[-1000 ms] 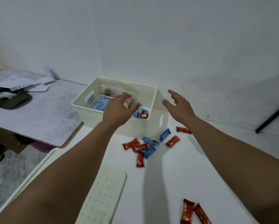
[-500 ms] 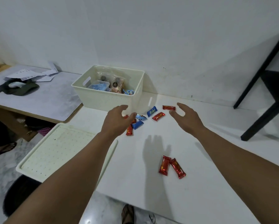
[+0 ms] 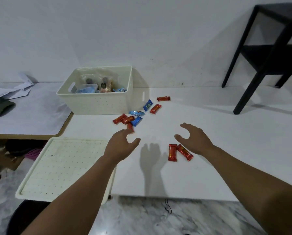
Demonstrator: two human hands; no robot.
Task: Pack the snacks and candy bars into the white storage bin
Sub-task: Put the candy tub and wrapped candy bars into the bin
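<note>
both hands empty over the white counter (image 3: 209, 167): left hand (image 3: 120, 146) and right hand (image 3: 195, 139) with fingers spread and loosely curved, holding nothing. the white storage bin (image 3: 98, 102), already holding bagged snacks, stands at the rear, a cluster of candy bars (image 3: 130, 119) just beside it and a red pair (image 3: 179, 152) beside the right hand. judged step: reaching for loose bars; next, each hand must close on bars and carry them over the bin's rim.

Bare white surface (image 3: 209, 175) lies open between both hands and toward its near edge. Two red bars (image 3: 179, 152) lie just beside the right hand (image 3: 195, 139). A wrapper cluster (image 3: 130, 119) crowds the bin's (image 3: 98, 104) front wall; one bar seems partly hidden behind the left hand (image 3: 120, 146). Bin top is open, already part-filled.
</note>
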